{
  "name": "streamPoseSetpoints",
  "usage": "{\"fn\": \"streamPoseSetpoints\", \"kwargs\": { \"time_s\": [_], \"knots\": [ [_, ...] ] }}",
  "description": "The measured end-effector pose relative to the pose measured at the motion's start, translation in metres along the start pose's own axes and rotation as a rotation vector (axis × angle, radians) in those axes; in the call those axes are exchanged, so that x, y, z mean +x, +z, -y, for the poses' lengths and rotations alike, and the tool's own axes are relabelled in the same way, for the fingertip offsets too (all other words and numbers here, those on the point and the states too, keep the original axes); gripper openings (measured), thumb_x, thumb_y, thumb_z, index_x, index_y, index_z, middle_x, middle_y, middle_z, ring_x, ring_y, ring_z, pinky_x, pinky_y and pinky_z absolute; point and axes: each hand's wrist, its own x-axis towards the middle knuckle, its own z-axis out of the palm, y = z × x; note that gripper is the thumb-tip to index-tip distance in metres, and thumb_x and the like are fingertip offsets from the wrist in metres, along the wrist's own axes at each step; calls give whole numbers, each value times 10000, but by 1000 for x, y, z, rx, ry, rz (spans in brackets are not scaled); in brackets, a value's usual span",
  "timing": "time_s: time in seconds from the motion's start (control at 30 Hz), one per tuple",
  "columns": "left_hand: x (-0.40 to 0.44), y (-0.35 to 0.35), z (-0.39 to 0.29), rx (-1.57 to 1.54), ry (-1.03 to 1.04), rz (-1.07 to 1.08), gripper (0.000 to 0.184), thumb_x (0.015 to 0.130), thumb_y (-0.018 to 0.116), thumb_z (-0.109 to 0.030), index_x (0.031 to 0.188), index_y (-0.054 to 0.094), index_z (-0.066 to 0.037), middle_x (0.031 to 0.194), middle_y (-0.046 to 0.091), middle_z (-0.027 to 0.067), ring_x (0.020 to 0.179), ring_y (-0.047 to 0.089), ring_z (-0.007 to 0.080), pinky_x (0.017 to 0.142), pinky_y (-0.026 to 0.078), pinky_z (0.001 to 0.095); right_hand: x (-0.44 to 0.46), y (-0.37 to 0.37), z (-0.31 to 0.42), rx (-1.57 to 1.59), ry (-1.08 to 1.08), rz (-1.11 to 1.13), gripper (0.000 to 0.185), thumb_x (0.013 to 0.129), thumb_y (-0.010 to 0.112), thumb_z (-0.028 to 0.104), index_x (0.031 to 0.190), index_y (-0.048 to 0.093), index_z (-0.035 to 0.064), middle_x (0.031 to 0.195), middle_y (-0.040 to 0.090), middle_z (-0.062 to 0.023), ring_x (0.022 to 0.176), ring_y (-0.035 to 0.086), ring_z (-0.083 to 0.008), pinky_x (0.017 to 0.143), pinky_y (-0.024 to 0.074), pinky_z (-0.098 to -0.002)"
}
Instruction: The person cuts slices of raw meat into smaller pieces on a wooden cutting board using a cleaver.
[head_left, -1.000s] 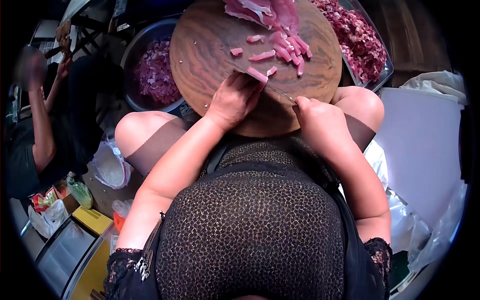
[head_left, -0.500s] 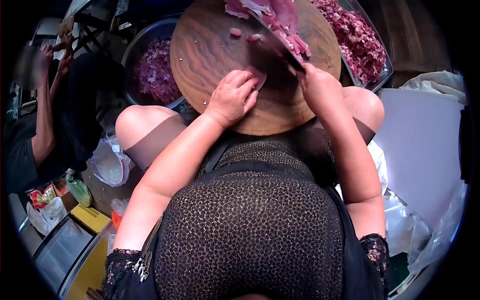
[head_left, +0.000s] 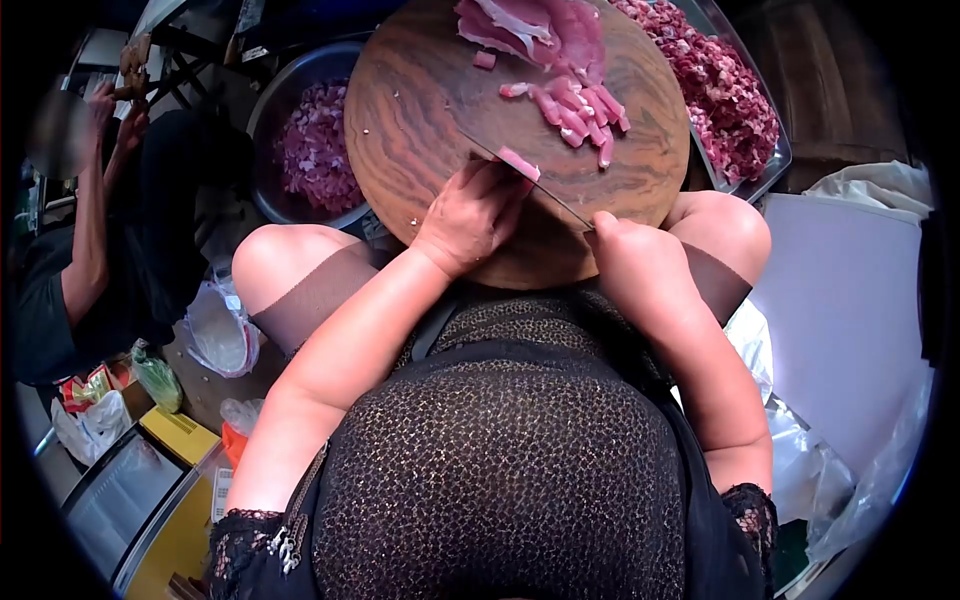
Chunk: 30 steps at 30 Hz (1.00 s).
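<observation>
My left hand (head_left: 468, 218) is closed on a small piece of meat near the front of the round wooden board (head_left: 420, 110). Its fingertips are curled beside the blade. My right hand (head_left: 640, 262) grips the handle of a knife (head_left: 562, 203), whose thin blade slants up and left across the board, against the meat. A pink strip (head_left: 519, 163) lies along the far side of the blade. Several cut strips (head_left: 575, 108) are bunched farther back, below a larger slab of meat (head_left: 540, 35). One small cube (head_left: 484, 60) sits left of them.
A metal bowl (head_left: 268, 180) of cut meat stands left of the board, and a metal tray (head_left: 785, 150) of chopped meat at the right. A co-worker (head_left: 85, 250) sits at the far left. Plastic bags (head_left: 218, 330) lie below; a pale bin (head_left: 840, 300) is at the right.
The knife has swung from the strips at the back to the piece under my left hand. The cut strips now lie bunched by the slab. My right hand has come nearer my body.
</observation>
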Motion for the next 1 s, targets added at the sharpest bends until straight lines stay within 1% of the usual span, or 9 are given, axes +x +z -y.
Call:
{"fn": "streamPoseSetpoints", "kwargs": {
  "time_s": [0.03,0.23,0.27,0.33,0.53,0.6,0.67,0.9,1.0],
  "knots": [
    [0,0,1,12,44,2,317,767,701,-108,1077,693,-40,1124,630,112,1072,572,331,979,469,420,7,0,3,10,-16,31,96,862,516,72,914,575,18,797,688,-174,757,701,-339,646,563,-452],
    [-2,-2,-4,-8,11,22,310,762,717,-113,1057,686,-22,1098,633,128,1062,598,310,975,485,407,78,17,14,70,-102,-191,126,891,549,144,927,617,44,796,692,-184,767,699,-353,649,560,-466],
    [0,-4,-4,0,19,-11,310,761,722,-116,1054,686,-20,1087,635,128,1051,605,308,963,494,402,78,27,9,114,-92,-304,135,901,558,165,943,609,47,810,689,-181,763,693,-354,646,549,-478],
    [0,-14,-10,17,42,-71,297,777,719,-99,1065,688,-33,1083,639,111,1004,620,308,931,515,395,56,14,7,115,-69,-333,125,899,563,165,929,588,46,811,685,-174,742,687,-350,632,542,-481],
    [-9,-2,1,46,4,23,333,770,714,-95,1100,695,-50,1086,642,103,1014,610,305,921,514,401,-12,11,3,36,-38,-125,90,879,547,120,903,566,36,786,675,-177,719,678,-362,627,542,-474],
    [-6,-1,1,53,85,-78,249,805,686,-102,1050,693,-57,981,636,78,916,600,284,836,520,381,-14,7,6,22,-18,-48,79,877,525,89,905,568,30,786,677,-187,726,681,-367,633,544,-477],
    [-5,-4,-1,35,73,-62,253,804,680,-102,1052,692,-53,995,641,82,926,601,286,846,520,384,-5,2,13,11,8,22,85,876,515,80,913,571,27,793,681,-193,739,684,-370,638,547,-476],
    [-12,-11,-6,24,78,-65,296,774,680,-102,1066,702,-59,1087,653,94,1015,608,283,928,505,380,62,25,21,128,-105,-301,140,922,544,173,895,590,44,811,685,-183,791,681,-370,670,536,-497],
    [-17,-13,-3,100,91,-109,315,753,705,-105,1064,700,-56,1067,649,86,1004,609,276,916,510,372,36,16,15,90,-35,-195,143,923,546,183,913,588,47,817,684,-184,790,680,-370,670,535,-497]
  ]
}}
